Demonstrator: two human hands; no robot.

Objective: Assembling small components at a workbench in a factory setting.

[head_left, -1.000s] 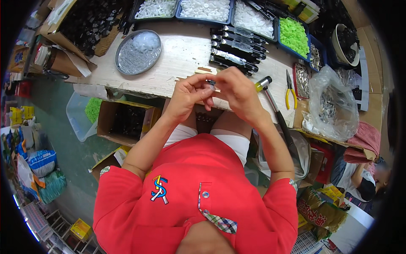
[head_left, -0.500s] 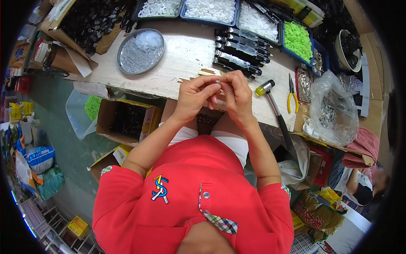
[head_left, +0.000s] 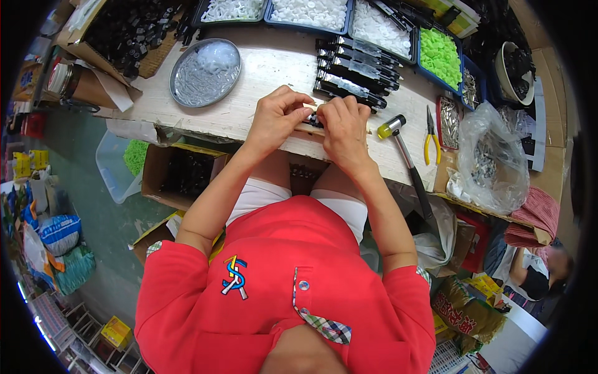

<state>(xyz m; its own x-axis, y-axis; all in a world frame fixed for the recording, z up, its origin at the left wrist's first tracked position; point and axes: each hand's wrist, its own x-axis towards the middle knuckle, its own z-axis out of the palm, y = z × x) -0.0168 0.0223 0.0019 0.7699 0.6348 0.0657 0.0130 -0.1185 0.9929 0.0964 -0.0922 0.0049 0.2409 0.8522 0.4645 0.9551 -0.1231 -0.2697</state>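
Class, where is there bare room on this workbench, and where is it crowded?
The widest bare patch of white tabletop lies between the round grey dish and black assemblies; a narrower one between hammer and yellow-handled pliers. Crowded: far edge, by filled trays; right side, by a clear plastic bag; near edge, by the left hand and right hand.

A small dark part [head_left: 314, 118], mostly hidden by the fingers, is held between the left hand [head_left: 277, 119] and the right hand [head_left: 344, 129] near the front edge of the desk [head_left: 272, 70]; its full outline and tilt cannot be told
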